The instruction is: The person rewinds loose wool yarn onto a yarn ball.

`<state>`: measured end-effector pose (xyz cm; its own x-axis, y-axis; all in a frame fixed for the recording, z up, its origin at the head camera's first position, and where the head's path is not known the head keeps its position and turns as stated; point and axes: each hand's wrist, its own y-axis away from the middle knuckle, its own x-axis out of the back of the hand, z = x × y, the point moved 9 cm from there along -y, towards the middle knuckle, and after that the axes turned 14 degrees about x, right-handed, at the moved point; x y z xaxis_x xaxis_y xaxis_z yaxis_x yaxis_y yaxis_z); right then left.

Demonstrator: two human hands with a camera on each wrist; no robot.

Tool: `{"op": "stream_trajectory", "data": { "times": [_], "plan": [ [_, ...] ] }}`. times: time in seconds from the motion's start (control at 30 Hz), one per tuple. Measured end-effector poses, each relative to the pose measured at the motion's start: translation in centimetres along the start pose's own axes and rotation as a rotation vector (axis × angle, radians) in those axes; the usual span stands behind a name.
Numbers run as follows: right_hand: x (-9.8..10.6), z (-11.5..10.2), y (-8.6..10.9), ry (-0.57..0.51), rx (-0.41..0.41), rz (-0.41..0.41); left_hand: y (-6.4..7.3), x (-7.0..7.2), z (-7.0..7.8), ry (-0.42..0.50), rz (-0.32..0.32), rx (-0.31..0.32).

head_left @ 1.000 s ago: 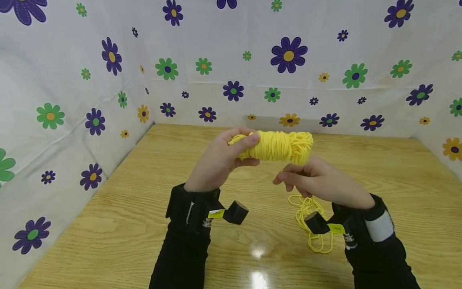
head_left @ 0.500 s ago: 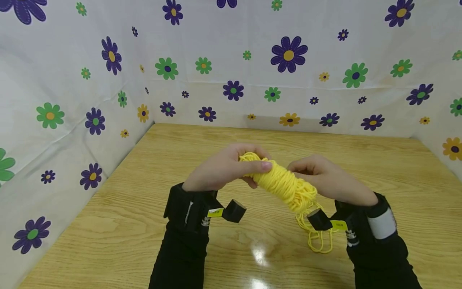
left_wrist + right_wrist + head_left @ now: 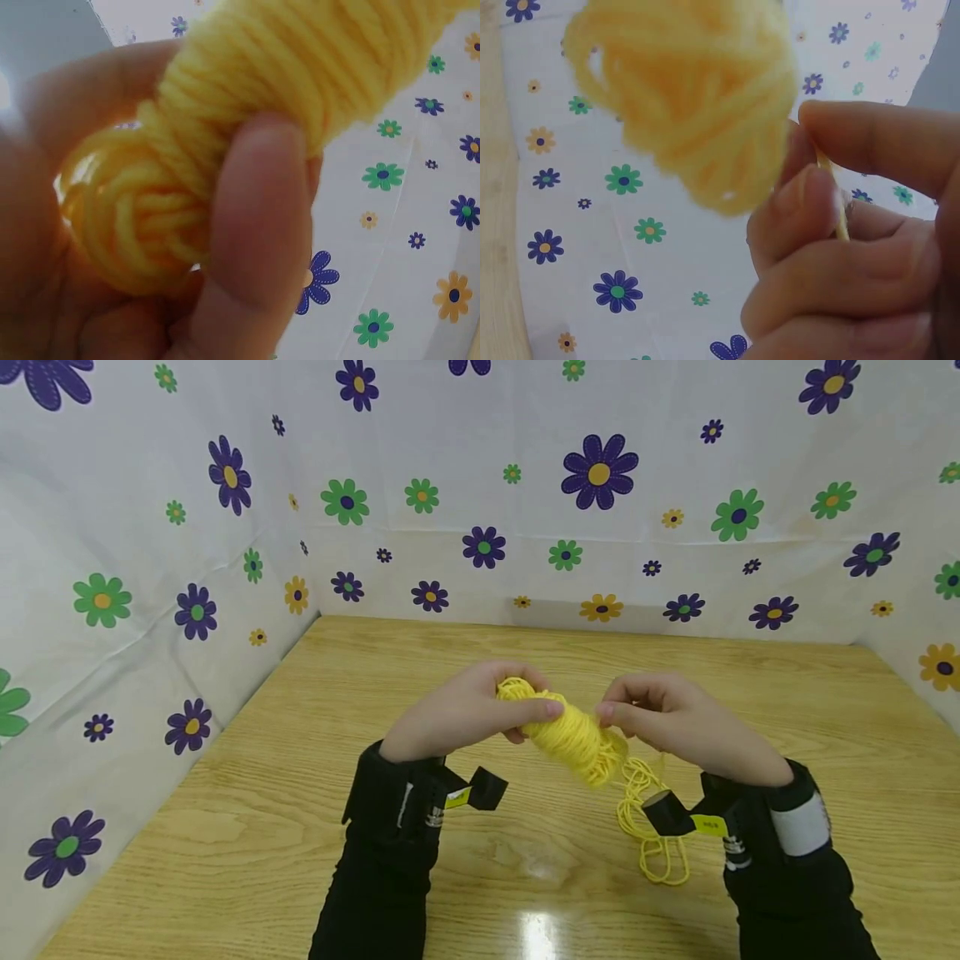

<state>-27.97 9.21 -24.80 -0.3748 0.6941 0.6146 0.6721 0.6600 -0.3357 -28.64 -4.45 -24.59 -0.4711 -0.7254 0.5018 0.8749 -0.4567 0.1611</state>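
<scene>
My left hand (image 3: 468, 706) grips one end of a yellow yarn skein (image 3: 573, 739), its thumb laid across the wound strands. The skein is held above the table and slants down to the right. In the left wrist view the thumb presses on the yarn (image 3: 277, 60) and the looped end sits in the palm. Close to the skein's right side, my right hand (image 3: 667, 718) pinches a single strand (image 3: 841, 223), which runs between its fingers in the right wrist view. Loose yarn (image 3: 637, 827) lies in loops on the table below the right hand.
The wooden table (image 3: 285, 827) stretches out beneath both hands. A white cloth (image 3: 450, 443) with printed flowers stands behind it and along the sides. Black wrist cameras (image 3: 487, 789) sit on both forearms.
The skein has come down and tipped, its right end lowered, and has since shifted slightly left. The right hand rose beside it, and its fingers now show pinched next to the skein.
</scene>
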Motion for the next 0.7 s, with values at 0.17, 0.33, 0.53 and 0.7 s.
{"op": "stream_trajectory", "data": {
  "times": [0.17, 0.33, 0.53, 0.7],
  "plan": [
    [0.5, -0.2, 0.2, -0.011, 0.000, 0.045, -0.1, 0.9, -0.5, -0.007, 0.102, 0.055],
    [0.7, -0.3, 0.3, -0.053, -0.014, 0.071, -0.2, 1.7, -1.0, 0.016, 0.196, 0.106],
    [1.0, -0.6, 0.3, -0.046, 0.001, 0.091, 0.0, 2.4, -1.0, 0.030, 0.269, 0.104],
    [1.1, -1.0, 0.4, -0.039, 0.015, 0.098, -0.1, 2.9, -1.2, 0.050, 0.313, 0.119]
  ]
}}
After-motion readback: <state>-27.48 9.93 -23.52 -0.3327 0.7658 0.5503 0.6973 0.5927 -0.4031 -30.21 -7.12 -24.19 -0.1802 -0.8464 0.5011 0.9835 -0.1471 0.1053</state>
